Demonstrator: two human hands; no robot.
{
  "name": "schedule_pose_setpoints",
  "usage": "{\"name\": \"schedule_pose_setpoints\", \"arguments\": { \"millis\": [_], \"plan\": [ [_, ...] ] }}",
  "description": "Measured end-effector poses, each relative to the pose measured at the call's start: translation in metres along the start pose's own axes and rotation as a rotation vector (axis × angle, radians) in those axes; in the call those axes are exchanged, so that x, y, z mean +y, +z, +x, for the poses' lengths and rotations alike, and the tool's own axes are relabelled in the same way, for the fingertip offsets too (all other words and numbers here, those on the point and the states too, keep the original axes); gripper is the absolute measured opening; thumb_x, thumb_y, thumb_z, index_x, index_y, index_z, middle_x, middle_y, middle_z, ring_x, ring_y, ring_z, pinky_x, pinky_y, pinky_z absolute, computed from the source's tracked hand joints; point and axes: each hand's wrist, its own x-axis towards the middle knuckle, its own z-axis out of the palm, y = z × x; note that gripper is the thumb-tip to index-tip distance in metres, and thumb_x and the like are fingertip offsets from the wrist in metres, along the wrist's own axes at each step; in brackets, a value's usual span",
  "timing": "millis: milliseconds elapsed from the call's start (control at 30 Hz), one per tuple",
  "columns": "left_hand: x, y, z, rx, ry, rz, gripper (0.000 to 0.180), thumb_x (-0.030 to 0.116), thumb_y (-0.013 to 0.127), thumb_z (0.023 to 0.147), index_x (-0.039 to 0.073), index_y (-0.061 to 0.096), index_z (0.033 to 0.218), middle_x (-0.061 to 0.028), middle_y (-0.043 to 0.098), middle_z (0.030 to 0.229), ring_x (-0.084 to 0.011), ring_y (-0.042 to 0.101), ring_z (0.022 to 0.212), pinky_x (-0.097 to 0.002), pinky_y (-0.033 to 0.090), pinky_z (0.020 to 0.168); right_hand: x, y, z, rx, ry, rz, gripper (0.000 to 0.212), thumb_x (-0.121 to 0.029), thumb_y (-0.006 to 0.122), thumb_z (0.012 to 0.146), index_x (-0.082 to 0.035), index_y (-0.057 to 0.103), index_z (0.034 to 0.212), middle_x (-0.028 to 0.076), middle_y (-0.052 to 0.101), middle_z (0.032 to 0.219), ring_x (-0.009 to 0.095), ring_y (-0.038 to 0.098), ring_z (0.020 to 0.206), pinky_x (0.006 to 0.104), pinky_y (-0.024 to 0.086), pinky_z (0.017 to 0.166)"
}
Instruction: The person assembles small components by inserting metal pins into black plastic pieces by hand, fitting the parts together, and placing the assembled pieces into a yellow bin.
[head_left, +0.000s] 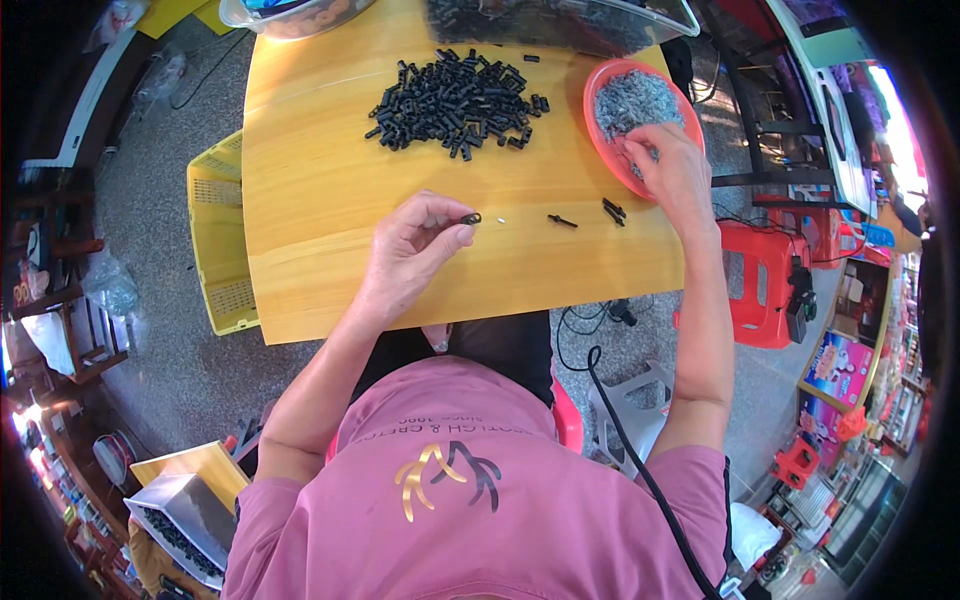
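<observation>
My left hand is over the near half of the table, pinching a small black part with a ring-like end between thumb and forefinger. My right hand reaches over the near rim of a red oval bowl. Its fingertips are drawn together at a heap of small silvery metal pieces; whatever they grip is too small to name. A tiny white piece lies beside the left fingertips. Farther right lie a thin black pin-shaped part and a few short black parts.
A large pile of black plastic parts covers the far middle of the wooden table. Behind it stand a clear bin and a clear tub. A yellow crate is left of the table, a red stool right.
</observation>
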Motion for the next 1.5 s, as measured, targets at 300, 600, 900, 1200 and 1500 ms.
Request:
{"name": "schedule_pose_setpoints", "arguments": {
  "millis": [300,600,900,1200,1500],
  "plan": [
    [0.001,-0.001,-0.003,0.005,-0.023,0.012,0.017,0.002,0.064,0.089,0.000,0.060,0.106,-0.0023,0.062,0.094,-0.0087,0.060,0.087,-0.0233,0.049,0.080,-0.007,0.009,0.002,-0.093,0.026,-0.051,0.013,-0.021,0.066,0.082,-0.009,0.069,0.087,0.010,0.066,0.090,0.031,0.065,0.085,0.0409,0.050,0.073],
    [-0.002,-0.002,0.000,0.016,-0.037,-0.120,0.019,0.005,0.064,0.089,-0.002,0.059,0.107,-0.0070,0.066,0.097,-0.0115,0.064,0.086,-0.0248,0.052,0.078,-0.018,-0.005,-0.007,-0.059,0.277,0.489,0.011,-0.010,0.070,0.083,-0.001,0.066,0.089,0.001,0.064,0.077,0.006,0.059,0.072,0.0218,0.046,0.064],
    [0.005,-0.003,0.000,0.029,-0.073,-0.064,0.020,0.006,0.064,0.089,-0.002,0.059,0.107,-0.0067,0.066,0.095,-0.0121,0.065,0.086,-0.0256,0.053,0.079,-0.133,0.019,-0.048,-0.272,0.220,1.196,0.019,-0.003,0.065,0.087,0.000,0.067,0.106,0.001,0.064,0.093,0.004,0.054,0.068,0.0169,0.043,0.060],
    [0.003,-0.006,-0.002,0.009,-0.032,-0.151,0.020,0.005,0.065,0.089,-0.002,0.059,0.107,-0.0077,0.066,0.096,-0.0119,0.065,0.090,-0.0250,0.054,0.080,-0.149,0.040,-0.055,-0.222,0.202,1.280,0.017,-0.005,0.068,0.087,0.001,0.066,0.103,-0.001,0.059,0.090,0.002,0.049,0.067,0.0165,0.038,0.056],
    [0.001,-0.009,-0.001,-0.022,-0.005,-0.177,0.017,0.003,0.065,0.088,-0.002,0.059,0.103,-0.0068,0.066,0.094,-0.0116,0.065,0.089,-0.0256,0.054,0.080,-0.146,0.043,-0.056,-0.178,0.017,1.107,0.019,-0.002,0.069,0.085,0.000,0.065,0.103,0.000,0.058,0.098,0.002,0.048,0.067,0.0152,0.037,0.059]
  ]
}}
